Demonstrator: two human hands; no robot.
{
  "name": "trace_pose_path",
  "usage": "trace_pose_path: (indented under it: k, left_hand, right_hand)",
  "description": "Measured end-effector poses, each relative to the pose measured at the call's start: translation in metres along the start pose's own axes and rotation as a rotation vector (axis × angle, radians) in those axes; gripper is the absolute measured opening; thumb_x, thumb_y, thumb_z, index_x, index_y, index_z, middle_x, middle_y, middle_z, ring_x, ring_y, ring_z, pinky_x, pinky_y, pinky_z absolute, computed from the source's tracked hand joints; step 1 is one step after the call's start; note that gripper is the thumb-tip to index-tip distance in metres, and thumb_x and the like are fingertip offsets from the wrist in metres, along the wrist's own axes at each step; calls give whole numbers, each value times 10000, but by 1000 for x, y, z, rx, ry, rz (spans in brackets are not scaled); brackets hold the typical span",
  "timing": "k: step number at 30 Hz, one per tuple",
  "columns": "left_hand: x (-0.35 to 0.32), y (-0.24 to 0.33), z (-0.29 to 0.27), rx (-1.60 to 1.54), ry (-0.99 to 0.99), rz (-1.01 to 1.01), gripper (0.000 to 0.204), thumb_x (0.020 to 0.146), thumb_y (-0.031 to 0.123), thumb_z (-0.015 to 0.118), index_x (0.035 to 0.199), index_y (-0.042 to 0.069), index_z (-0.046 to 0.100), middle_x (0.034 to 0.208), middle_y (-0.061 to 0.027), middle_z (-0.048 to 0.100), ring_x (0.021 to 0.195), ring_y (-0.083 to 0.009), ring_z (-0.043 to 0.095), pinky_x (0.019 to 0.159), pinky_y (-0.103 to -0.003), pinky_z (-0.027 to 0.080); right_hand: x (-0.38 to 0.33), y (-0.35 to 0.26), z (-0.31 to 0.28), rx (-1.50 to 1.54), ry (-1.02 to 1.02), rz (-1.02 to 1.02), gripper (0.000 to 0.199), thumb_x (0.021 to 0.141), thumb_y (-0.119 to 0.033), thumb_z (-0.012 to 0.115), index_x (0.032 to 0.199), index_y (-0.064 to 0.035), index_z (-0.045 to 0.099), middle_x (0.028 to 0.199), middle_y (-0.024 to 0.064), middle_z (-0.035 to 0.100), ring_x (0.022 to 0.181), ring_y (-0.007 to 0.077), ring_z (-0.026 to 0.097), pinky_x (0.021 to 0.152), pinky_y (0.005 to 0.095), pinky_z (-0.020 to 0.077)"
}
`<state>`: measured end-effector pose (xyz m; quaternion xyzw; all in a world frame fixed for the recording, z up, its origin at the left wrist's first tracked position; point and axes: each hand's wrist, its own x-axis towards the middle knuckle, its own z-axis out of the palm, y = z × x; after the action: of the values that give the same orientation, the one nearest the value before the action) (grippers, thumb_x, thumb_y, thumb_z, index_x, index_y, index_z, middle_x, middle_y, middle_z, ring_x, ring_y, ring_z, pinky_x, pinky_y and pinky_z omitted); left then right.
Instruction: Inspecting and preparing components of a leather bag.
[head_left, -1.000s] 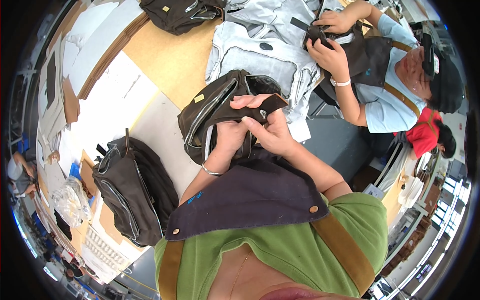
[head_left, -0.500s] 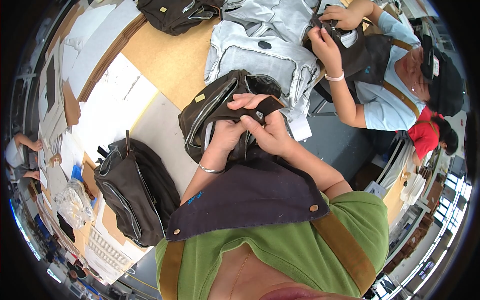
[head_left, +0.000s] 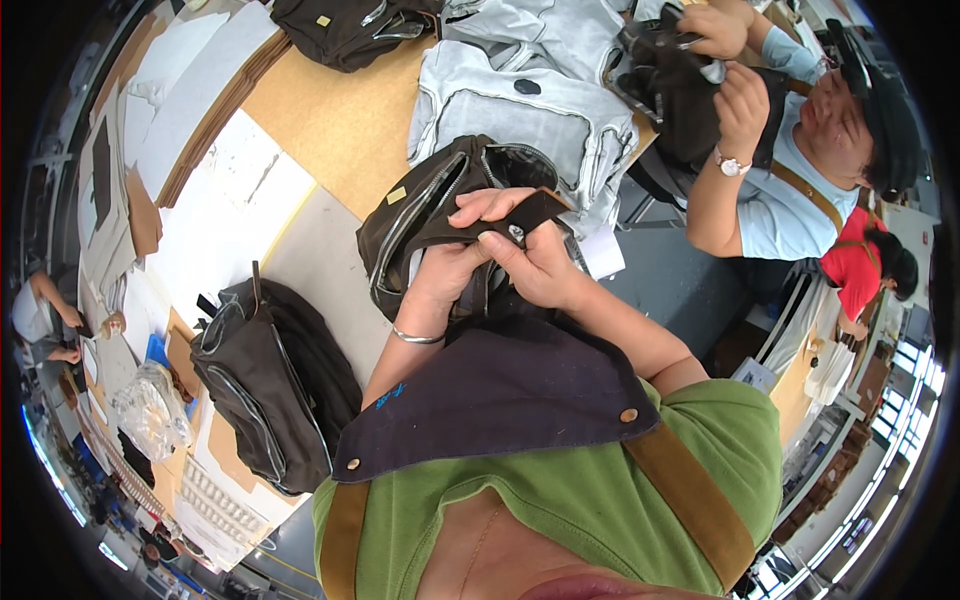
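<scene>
A dark brown backpack (head_left: 388, 228) with opened silver-toned zips stands before me on the table. My left hand (head_left: 450, 268) is closed on a dark brown strap (head_left: 538, 210) of this bag, its fingers lying across the upper side. From the right, my right hand (head_left: 545, 268) grips the same strap, thumb pressed near a small shiny metal fitting (head_left: 516, 231). The strap's squared end sticks out past my fingers. Both hands hide part of the bag's front.
Another dark backpack (head_left: 265, 385) rests at my left. Grey bag linings (head_left: 505, 110) are piled beyond my hands, beside a further dark bag (head_left: 345, 30). At upper right a co-worker (head_left: 800, 190) handles a dark bag (head_left: 668, 75). Stacked sheets (head_left: 205, 130) lie at far left.
My hands have barely shifted; the metal fitting by my right thumb shows more plainly. The co-worker's near hand has moved right, and their bag has been lifted and turned.
</scene>
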<state>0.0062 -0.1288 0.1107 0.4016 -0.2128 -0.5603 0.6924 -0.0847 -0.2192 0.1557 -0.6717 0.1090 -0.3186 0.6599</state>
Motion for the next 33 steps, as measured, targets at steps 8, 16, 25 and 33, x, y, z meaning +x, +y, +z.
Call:
trace_pose_path:
  k: [8,16,25,33]
  left_hand:
    - [-1,-2,7,0,68,-5,314,798,80,626,1090,45,516,1040,-3,524,956,-100,489,809,-245,420]
    - [-4,0,4,30,25,9,342,764,62,661,1069,28,509,1028,-17,518,958,-118,489,810,-268,427]
    - [-4,-1,10,-13,99,58,333,791,164,653,1066,37,516,1042,-17,509,952,-111,495,812,-268,425]
    - [1,5,11,83,84,24,375,787,190,659,1081,20,501,1061,-30,515,971,-116,507,824,-267,433]
  right_hand:
    - [4,-5,-8,301,-10,178,452,948,-377,254,1000,-8,511,1004,116,583,1028,215,510,930,364,363]
    - [4,1,-6,312,-1,111,447,956,-352,228,972,-8,514,989,122,590,1025,219,509,923,366,371]
    - [2,-1,0,153,11,82,181,884,-191,458,934,-23,505,1029,124,564,991,203,519,881,340,390]
    - [1,5,-2,-66,-43,46,188,780,-55,599,914,-51,468,1030,105,562,960,214,537,837,325,410]
